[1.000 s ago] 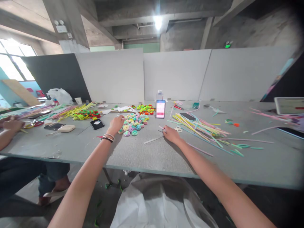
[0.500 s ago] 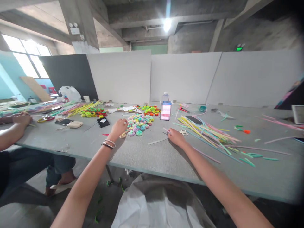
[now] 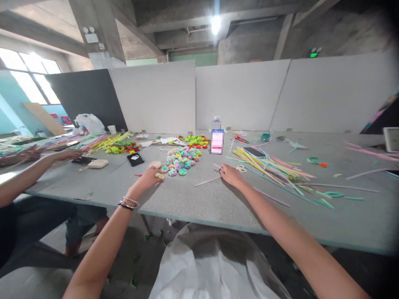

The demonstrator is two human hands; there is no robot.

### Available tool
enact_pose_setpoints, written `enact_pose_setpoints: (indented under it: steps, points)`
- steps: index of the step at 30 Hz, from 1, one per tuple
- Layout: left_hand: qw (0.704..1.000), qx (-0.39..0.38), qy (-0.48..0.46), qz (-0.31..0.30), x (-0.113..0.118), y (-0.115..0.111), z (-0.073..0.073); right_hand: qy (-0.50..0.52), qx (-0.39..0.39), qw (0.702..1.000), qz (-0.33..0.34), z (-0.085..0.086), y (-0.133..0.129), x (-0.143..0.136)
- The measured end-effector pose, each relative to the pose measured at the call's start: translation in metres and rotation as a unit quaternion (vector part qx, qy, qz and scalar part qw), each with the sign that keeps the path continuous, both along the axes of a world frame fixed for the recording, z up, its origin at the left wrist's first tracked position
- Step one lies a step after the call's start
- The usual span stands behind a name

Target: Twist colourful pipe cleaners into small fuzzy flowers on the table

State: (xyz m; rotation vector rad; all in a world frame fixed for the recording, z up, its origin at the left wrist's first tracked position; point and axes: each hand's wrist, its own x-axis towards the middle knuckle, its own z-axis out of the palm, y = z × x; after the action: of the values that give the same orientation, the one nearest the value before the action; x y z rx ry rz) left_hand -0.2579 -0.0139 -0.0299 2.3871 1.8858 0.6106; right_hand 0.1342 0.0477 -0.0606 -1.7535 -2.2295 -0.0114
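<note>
My left hand (image 3: 149, 176) is on the table at the near left edge of a pile of pastel fuzzy coils (image 3: 183, 160). Its fingers are bent round a small yellow fuzzy coil (image 3: 159, 176); blur hides part of the fingertips. My right hand (image 3: 231, 175) rests on the table, closed on a short lilac pipe cleaner (image 3: 218, 166) whose end sticks out past the fingers. A small dark tip shows beside it, its kind unclear. White-handled scissors (image 3: 241, 168) lie just behind the right hand. Between my hands is a thin metal ruler-like strip (image 3: 207, 181).
Loose pipe cleaners (image 3: 274, 168) spread at right, with a phone (image 3: 254, 152) among them. A bottle (image 3: 217, 124) with a phone leaning on it stands behind. Red, yellow and green coils (image 3: 196, 141) lie behind the pastel pile. At left, a co-worker's hand (image 3: 71, 154) reaches over a dark phone (image 3: 84, 160).
My left hand has drawn back left and toward me, from the pile's edge to the yellow coil. My right hand stays put. The co-worker's arm has reached further right.
</note>
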Motion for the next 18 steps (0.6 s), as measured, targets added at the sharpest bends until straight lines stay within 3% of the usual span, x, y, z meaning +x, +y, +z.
enact_pose_setpoints:
  steps: [4, 9, 14, 18]
  points:
    - [1.0, -0.003, 0.021, -0.012, 0.009, 0.005, 0.01, 0.007, 0.0, 1.0, 0.005, 0.001, -0.001, 0.0]
    - [0.998, 0.058, 0.014, -0.008, 0.018, 0.025, 0.026, 0.01, -0.002, 1.0, -0.001, 0.003, -0.003, 0.0]
    - [0.995, 0.041, 0.084, -0.018, 0.017, 0.056, 0.028, 0.002, -0.008, 1.0, -0.005, 0.006, -0.006, -0.001]
    - [0.989, 0.049, 0.136, -0.021, 0.02, 0.063, 0.029, 0.001, -0.005, 1.0, 0.004, 0.007, -0.008, 0.0]
